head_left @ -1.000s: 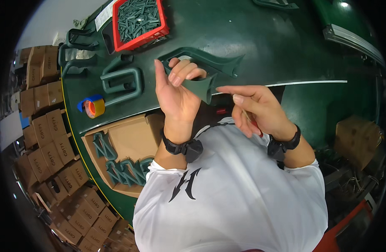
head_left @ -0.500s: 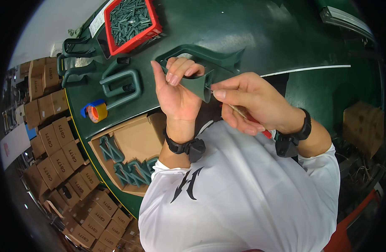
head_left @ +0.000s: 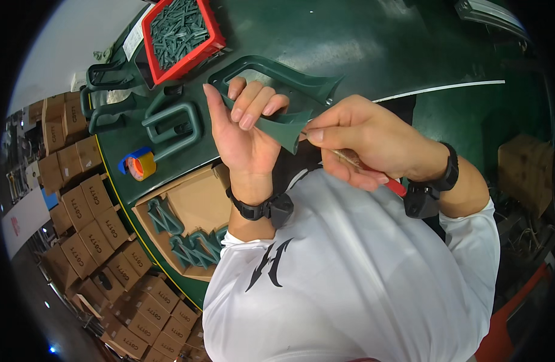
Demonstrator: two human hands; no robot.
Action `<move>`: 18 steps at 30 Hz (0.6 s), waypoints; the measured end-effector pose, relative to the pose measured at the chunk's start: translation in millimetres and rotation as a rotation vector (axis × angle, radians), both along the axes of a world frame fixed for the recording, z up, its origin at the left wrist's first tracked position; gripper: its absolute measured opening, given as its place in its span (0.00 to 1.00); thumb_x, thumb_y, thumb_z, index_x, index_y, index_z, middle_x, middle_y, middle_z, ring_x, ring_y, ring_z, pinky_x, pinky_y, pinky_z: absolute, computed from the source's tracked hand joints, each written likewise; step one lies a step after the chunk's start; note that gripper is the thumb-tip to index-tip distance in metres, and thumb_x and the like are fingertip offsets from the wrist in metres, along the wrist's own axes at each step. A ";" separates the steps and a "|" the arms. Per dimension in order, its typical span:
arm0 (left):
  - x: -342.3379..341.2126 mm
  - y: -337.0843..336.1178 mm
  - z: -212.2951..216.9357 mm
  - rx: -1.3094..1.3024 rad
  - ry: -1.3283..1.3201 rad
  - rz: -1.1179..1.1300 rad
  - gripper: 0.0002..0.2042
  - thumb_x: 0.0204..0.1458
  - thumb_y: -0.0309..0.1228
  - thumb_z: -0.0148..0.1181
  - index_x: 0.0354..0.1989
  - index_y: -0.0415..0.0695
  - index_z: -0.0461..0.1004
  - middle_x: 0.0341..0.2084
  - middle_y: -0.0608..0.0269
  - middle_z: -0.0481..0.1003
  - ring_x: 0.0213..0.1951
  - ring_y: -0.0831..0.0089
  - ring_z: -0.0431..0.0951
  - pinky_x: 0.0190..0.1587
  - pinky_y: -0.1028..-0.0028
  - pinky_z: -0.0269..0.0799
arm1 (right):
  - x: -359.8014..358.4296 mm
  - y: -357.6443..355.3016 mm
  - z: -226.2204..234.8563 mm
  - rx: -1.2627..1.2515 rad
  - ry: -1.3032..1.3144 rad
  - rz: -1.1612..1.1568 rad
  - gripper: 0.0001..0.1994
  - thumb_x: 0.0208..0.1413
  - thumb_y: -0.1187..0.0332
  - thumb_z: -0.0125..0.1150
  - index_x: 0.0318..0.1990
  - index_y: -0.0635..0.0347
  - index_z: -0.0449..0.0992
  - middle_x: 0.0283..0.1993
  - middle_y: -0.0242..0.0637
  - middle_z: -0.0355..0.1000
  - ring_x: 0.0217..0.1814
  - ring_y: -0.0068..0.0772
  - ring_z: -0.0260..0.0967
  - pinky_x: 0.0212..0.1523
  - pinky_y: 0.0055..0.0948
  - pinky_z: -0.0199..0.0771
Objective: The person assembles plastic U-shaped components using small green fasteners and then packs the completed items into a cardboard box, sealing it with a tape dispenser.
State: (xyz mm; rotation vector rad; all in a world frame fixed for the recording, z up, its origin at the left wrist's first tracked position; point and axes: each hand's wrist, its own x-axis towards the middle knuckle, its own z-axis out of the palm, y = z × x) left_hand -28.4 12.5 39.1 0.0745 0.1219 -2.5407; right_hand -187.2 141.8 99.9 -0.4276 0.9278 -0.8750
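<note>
My left hand point(head_left: 247, 136) is curled round a green plastic handle-shaped part point(head_left: 289, 128), a bent loop with flared ends. One flared end points at my right hand, and the other arm of the loop reaches beyond my fingers. In my right hand point(head_left: 377, 142) is a slim tool with a red handle point(head_left: 395, 187), pinched between thumb and fingers. Its tip meets the near flared end; its exact kind is hidden by my fingers.
Similar green parts point(head_left: 196, 130) lie on the green table, beside a tape roll point(head_left: 146, 165). A red bin point(head_left: 218, 41) holds small green pieces. An open carton point(head_left: 199, 190) contains more green parts. Stacked cartons point(head_left: 96, 226) stand at left, another carton point(head_left: 525, 172) at right.
The flared end in my left hand has turned, now showing less of its opening. My right hand stays at it with the tool, whose red handle shows more.
</note>
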 end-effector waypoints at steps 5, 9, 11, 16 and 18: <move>1.5 -3.3 -0.8 0.136 0.117 -0.006 0.20 0.68 0.49 0.46 0.31 0.46 0.64 0.16 0.74 0.59 0.20 0.81 0.61 0.37 0.75 0.59 | 2.6 0.4 -0.7 -0.031 0.006 0.045 0.18 0.69 0.65 0.49 0.31 0.71 0.77 0.20 0.37 0.73 0.12 0.20 0.65 0.11 0.20 0.57; 5.2 -9.2 -8.3 0.245 0.141 0.070 0.16 0.68 0.43 0.48 0.31 0.46 0.61 0.16 0.74 0.58 0.19 0.82 0.62 0.38 0.75 0.59 | 1.4 8.4 -11.4 -0.083 0.027 -0.029 0.14 0.67 0.65 0.54 0.41 0.71 0.79 0.20 0.34 0.73 0.15 0.16 0.65 0.15 0.18 0.59; 7.3 -12.6 -10.6 0.247 0.145 0.095 0.14 0.67 0.39 0.49 0.31 0.46 0.59 0.15 0.74 0.58 0.19 0.82 0.63 0.38 0.75 0.60 | 0.4 14.5 -24.1 -0.103 0.152 -0.117 0.12 0.65 0.66 0.59 0.38 0.69 0.79 0.18 0.32 0.72 0.14 0.14 0.62 0.15 0.17 0.57; 20.5 -19.9 -7.9 0.085 0.080 0.093 0.15 0.67 0.43 0.49 0.33 0.46 0.61 0.15 0.75 0.57 0.19 0.83 0.61 0.36 0.75 0.59 | -15.8 18.6 -59.1 -0.109 0.227 -0.379 0.16 0.64 0.64 0.62 0.24 0.63 0.73 0.14 0.28 0.66 0.11 0.12 0.54 0.12 0.17 0.48; 27.5 -19.0 -1.8 -0.374 -0.338 0.103 0.14 0.68 0.44 0.48 0.37 0.45 0.64 0.16 0.76 0.58 0.19 0.83 0.60 0.32 0.75 0.59 | -31.9 13.1 -77.2 -0.102 0.314 -0.496 0.13 0.62 0.66 0.62 0.28 0.64 0.76 0.17 0.29 0.69 0.15 0.10 0.57 0.16 0.16 0.50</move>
